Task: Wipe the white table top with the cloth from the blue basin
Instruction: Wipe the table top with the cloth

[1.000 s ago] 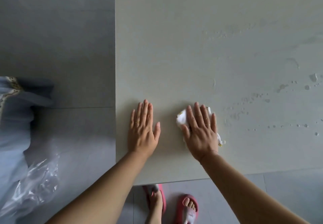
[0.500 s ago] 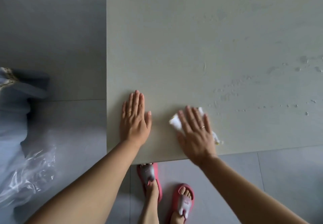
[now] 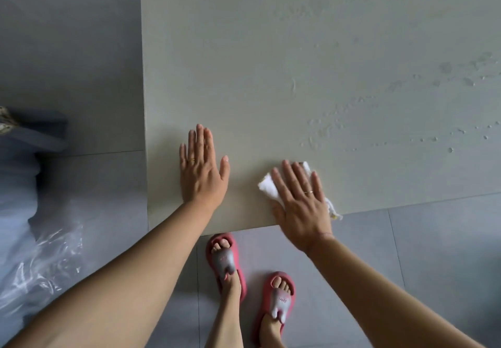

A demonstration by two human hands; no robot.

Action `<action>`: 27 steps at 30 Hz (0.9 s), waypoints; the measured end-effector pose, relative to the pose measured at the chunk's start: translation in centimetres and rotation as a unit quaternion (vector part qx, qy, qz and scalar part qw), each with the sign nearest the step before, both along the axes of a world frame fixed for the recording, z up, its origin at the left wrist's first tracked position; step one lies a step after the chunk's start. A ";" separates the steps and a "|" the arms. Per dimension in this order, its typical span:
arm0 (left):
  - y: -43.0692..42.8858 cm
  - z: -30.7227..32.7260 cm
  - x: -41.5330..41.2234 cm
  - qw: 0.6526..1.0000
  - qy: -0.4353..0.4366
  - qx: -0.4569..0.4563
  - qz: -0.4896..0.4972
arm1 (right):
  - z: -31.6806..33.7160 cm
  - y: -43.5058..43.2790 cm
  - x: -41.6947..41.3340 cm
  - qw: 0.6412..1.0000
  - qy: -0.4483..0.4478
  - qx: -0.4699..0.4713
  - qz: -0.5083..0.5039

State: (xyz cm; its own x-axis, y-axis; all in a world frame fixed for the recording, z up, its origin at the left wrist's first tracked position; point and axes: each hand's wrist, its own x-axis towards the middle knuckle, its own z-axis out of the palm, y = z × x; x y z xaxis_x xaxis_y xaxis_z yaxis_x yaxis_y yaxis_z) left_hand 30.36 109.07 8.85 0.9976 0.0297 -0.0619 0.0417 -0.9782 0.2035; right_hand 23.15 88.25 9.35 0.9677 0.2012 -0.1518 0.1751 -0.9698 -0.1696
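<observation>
The white table top (image 3: pixel 298 49) fills the upper right of the head view. A small white cloth (image 3: pixel 267 187) lies on it close to the near edge. My right hand (image 3: pixel 301 204) presses flat on the cloth with straight fingers, and its heel reaches past the table's edge. A corner of the cloth pokes out to the right of that hand at the edge. Flat on the table, to the left of the cloth, rests my left hand (image 3: pixel 202 171), fingers straight, holding nothing. No blue basin is in view.
Water drops and smears (image 3: pixel 406 130) speckle the table at the right. Grey floor tiles surround the table. My feet in red slippers (image 3: pixel 225 263) stand below the near edge. A clear plastic sheet (image 3: pixel 35 274) and grey-blue fabric lie at the left.
My right hand has dragged the cloth toward the table's near edge, and its heel now hangs over it. The left hand stays flat on the table.
</observation>
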 end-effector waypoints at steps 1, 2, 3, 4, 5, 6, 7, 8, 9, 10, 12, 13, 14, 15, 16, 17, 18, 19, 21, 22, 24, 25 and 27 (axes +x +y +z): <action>-1.0 0.1 0.0 1.000 0.003 -0.005 -0.009 | 0.1 -1.7 0.2 0.999 0.007 -0.005 -0.042; -2.1 0.0 0.0 1.000 0.005 -0.012 -0.019 | 0.2 -3.0 0.5 0.996 0.013 -0.009 -0.086; -3.2 -0.1 0.1 0.999 0.009 -0.017 -0.027 | 0.2 -3.8 0.6 0.992 0.015 -0.014 -0.124; -4.1 -0.3 0.1 0.999 0.013 -0.022 -0.031 | 0.0 -4.0 0.7 0.987 0.019 -0.019 -0.158; -4.8 -0.5 0.0 0.999 0.017 -0.024 -0.032 | -0.1 -3.5 0.7 0.981 0.025 -0.020 -0.189; -5.2 -0.8 -0.2 0.999 0.018 -0.021 -0.030 | -0.2 -2.5 0.8 0.976 0.029 -0.016 -0.217; -5.5 -1.0 -0.3 0.999 0.017 -0.016 -0.027 | -0.3 -1.2 0.9 0.972 0.032 -0.009 -0.233; -5.6 -1.1 -0.4 1.000 0.013 -0.011 -0.025 | -0.3 0.3 0.9 0.973 0.034 -0.002 -0.230; -5.6 -1.1 -0.4 1.000 0.010 -0.009 -0.023 | -0.3 1.7 0.7 0.979 0.036 0.003 -0.201; -5.6 -1.1 -0.4 1.000 0.009 -0.010 -0.022 | -0.2 2.9 0.3 0.987 0.036 0.004 -0.156; -5.6 -0.9 -0.3 1.000 0.011 -0.015 -0.024 | 0.2 3.3 -0.3 0.997 0.030 0.011 -0.064; -5.6 -0.9 -0.3 1.000 0.011 -0.016 -0.023 | 0.2 2.3 -0.2 0.999 0.025 0.013 -0.018; -5.7 -0.8 -0.3 1.000 0.010 -0.015 -0.022 | 0.2 0.9 0.1 0.999 0.024 0.009 0.024; -5.7 -0.9 -0.4 1.000 0.008 -0.012 -0.022 | 0.1 -0.8 0.6 0.998 0.021 0.003 0.052; -5.7 -0.9 -0.5 1.000 0.006 -0.008 -0.023 | 0.0 -2.6 1.2 0.999 0.017 -0.002 0.050; -5.7 -0.9 -0.5 1.000 0.004 -0.005 -0.023 | -0.1 -4.3 1.8 1.000 0.015 -0.006 0.015; -5.6 -1.0 -0.5 1.000 0.003 -0.003 -0.022 | -0.2 -5.7 2.5 0.999 0.016 -0.009 -0.042; -5.6 -1.0 -0.4 1.000 0.004 -0.003 -0.021 | -0.3 -6.5 3.2 0.994 0.019 -0.012 -0.108; -5.7 -1.0 -0.5 1.000 0.006 -0.004 -0.019 | -0.7 -6.1 4.2 0.971 0.028 -0.016 -0.235; -5.7 -1.0 -0.5 1.000 0.009 -0.004 -0.020 | -0.7 -4.9 4.6 0.958 0.030 -0.014 -0.286; -5.8 -0.9 -0.4 1.000 0.015 -0.002 -0.020 | -0.8 -1.6 5.4 0.946 0.035 -0.006 -0.323; -5.7 -0.9 -0.3 1.000 0.017 0.000 -0.018 | -0.8 0.2 5.5 0.954 0.036 0.000 -0.296; -5.7 -0.8 -0.1 1.000 0.019 0.004 -0.020 | -0.6 2.8 5.4 0.980 0.042 0.010 -0.193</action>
State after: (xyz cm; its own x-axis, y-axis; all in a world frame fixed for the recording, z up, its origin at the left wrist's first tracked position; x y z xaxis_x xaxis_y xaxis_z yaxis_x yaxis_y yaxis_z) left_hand 30.21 103.36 8.10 0.9950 -0.0095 -0.0999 0.0101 -0.9809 0.1942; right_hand 28.59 91.04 8.79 0.9568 -0.1738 -0.2332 -0.2197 -0.9574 -0.1876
